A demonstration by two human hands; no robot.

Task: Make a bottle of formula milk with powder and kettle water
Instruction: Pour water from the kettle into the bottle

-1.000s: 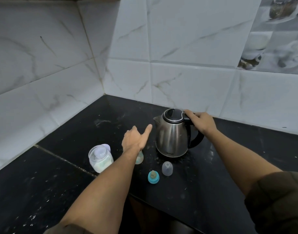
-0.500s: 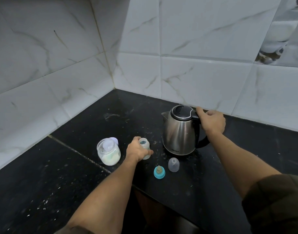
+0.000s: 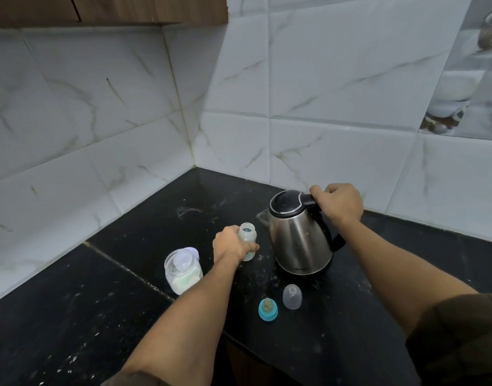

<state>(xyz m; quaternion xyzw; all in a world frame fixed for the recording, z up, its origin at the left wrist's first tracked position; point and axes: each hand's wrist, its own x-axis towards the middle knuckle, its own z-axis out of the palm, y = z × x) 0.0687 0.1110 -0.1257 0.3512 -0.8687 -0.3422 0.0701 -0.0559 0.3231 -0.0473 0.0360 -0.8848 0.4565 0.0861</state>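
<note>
A small clear baby bottle (image 3: 247, 232) stands upright and uncapped on the black counter (image 3: 100, 302), with my left hand (image 3: 232, 244) wrapped around its body. Just to its right stands a steel kettle (image 3: 299, 240) with a black lid, spout facing the bottle. My right hand (image 3: 338, 203) grips the kettle's black handle at the top. A clear jar of white powder (image 3: 183, 270) sits to the left of the bottle, lid off. The blue ring with its teat (image 3: 268, 309) and the clear dome cap (image 3: 292, 296) lie in front of the kettle.
White marble-look tiled walls meet in a corner behind the counter. A wooden cabinet (image 3: 108, 9) hangs at the upper left. The counter's front edge drops away near the blue ring, below my forearms. White specks are scattered on the counter.
My left hand came down from pointing and closed around the bottle. My right hand tightened on the kettle handle. The camera tilted upward, showing the cabinet.
</note>
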